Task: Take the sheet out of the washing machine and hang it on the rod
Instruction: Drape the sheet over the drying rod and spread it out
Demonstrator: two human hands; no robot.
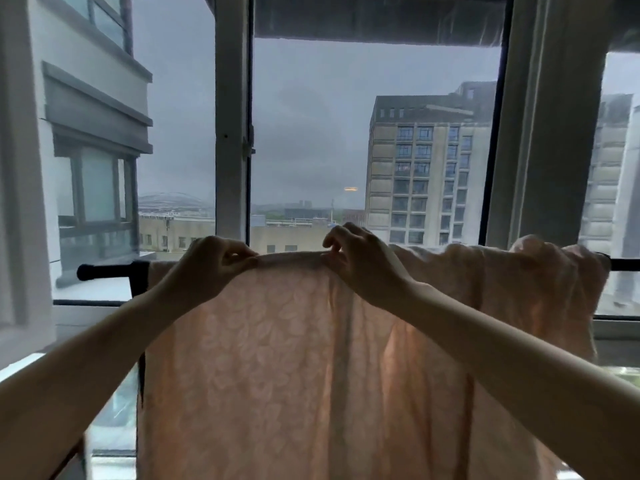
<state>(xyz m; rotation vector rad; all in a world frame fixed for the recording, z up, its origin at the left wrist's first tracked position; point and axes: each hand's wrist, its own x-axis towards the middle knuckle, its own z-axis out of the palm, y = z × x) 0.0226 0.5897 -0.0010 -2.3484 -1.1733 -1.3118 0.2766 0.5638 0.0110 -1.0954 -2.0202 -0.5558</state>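
Now, head view: both my arms reach up to the window.
Sheet: the pale pink leaf-patterned cotton sheet (277, 358) hangs draped over the black horizontal rod (104, 270), bunched toward the rod's right end.
Left hand: my left hand (211, 268) pinches the sheet's top fold.
Right hand: my right hand (360, 261) pinches the same fold, just beside the left.

No readable text, label, brand, number or sign anywhere in view
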